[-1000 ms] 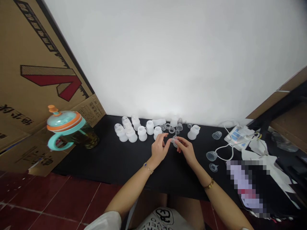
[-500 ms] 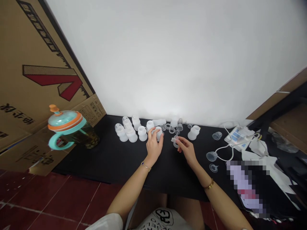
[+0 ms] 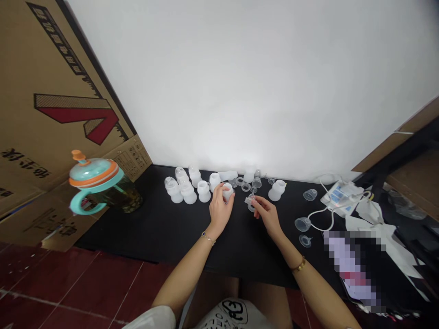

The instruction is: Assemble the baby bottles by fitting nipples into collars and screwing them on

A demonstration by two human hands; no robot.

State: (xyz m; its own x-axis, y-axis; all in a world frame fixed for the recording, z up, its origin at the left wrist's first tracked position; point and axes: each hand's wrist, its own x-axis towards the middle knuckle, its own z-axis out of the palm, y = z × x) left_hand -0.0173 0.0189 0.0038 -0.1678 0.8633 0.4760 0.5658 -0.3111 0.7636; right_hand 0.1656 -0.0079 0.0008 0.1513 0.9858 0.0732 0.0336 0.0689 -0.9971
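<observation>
Our left hand has its grip around a white bottle on the counter; our right hand pinches a clear plastic piece. Another bottle crowds our left fingertips; capped bottles stand farther left.

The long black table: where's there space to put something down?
The biggest bare patch of the black table lies between the teal-and-orange lidded jug and the left hand, before the white plastic bottles. A smaller one separates the right hand from the clear plastic cups. The white wall's foot is crowded.
</observation>
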